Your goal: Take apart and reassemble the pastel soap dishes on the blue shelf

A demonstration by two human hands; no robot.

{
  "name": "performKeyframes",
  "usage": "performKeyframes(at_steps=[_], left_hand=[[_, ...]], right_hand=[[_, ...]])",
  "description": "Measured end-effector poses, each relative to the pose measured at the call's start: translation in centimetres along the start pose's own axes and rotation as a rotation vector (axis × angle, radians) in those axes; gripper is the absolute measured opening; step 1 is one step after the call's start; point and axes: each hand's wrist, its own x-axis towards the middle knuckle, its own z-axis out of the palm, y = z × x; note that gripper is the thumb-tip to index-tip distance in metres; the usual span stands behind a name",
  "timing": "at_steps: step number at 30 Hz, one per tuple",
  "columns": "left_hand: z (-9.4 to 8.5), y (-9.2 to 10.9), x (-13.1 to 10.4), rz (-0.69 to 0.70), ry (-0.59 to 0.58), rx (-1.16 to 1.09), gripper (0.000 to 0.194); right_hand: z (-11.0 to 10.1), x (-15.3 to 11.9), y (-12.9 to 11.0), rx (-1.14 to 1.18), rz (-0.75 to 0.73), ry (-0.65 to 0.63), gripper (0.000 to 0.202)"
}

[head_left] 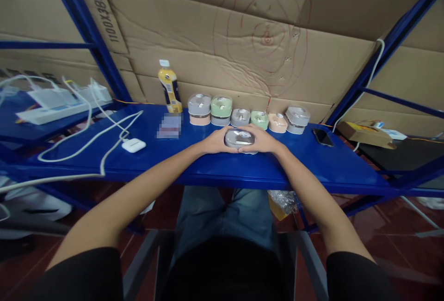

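A small grey box with a clear, shiny lid is held between both palms above the blue shelf. My left hand wraps around its left side, and my right hand curves round its right side. The thumbs meet along the near edge. Just behind my hands stands a row of similar lidded boxes: a grey one on a pink one, a green one on a grey one, single grey, green and pink boxes, and a grey pair.
A yellow drink bottle stands at the back left. White cables, a power strip and a white earbud case lie on the left. A phone rests on the right. Cardboard closes off the back.
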Motion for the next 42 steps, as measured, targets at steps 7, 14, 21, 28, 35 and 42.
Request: performKeyframes(at_steps=[7,14,21,28,35,42], left_hand=[[-0.3,-0.5,-0.1,-0.029,0.078,-0.082,0.109],[-0.4,-0.6,0.0,-0.079,0.145,-0.101,0.092],[-0.4,-0.7,0.1,-0.089,0.100,-0.057,0.081],[-0.6,-0.4,0.1,-0.111,0.068,-0.011,0.076],[-0.5,-0.7,0.2,-0.095,0.082,-0.008,0.073],[-0.3,-1.1,0.2,-0.039,0.126,-0.052,0.070]], right_hand=[[-1.6,-0.9,0.8,0.031,0.053,0.056,0.098],[-6.5,-0.2,4.4,-0.369,0.495,0.637,0.095],[-5.8,1.7,6.1,-0.757,0.801,0.603,0.067],[-4.8,1.7,6.2,-0.834,0.693,0.607,0.058],[-1.5,5.7,2.9,-0.691,0.215,0.189,0.074],[2.1,6.4,-0.8,-0.712,0.233,-0.006,0.076]])
